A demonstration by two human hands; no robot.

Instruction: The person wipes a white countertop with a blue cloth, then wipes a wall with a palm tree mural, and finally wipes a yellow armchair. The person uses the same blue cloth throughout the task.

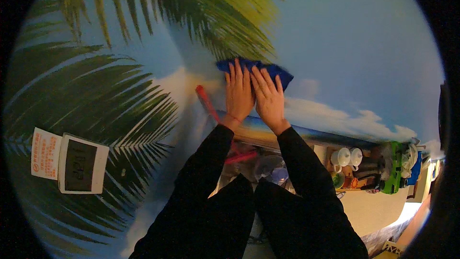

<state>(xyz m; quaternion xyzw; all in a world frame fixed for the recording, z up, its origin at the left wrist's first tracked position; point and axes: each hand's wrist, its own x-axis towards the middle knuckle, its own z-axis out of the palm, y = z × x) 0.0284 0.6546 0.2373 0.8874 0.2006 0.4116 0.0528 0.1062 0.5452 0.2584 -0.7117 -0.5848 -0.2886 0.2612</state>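
Observation:
A dark blue cloth (284,73) lies crumpled against a wall mural (345,43) of palm fronds, sky and clouds. Both hands press it to the painted surface side by side. My left hand (239,95), with a thin red band at the wrist, covers its left part. Over its middle and right part rests my right hand (268,97). The fingers of both hands are extended and point up the wall, and the palms hide some of the cloth. Beside my left wrist a red handle or rod (206,102) slants, its lower part hidden by my arm.
At the left, a white wall device with a dark screen (81,165) sits beside a paper with red writing (45,154). Lower right, a counter holds white lidded cups (340,157), a green bag (393,169) and other items. Between my arms is a clear plastic container (267,167).

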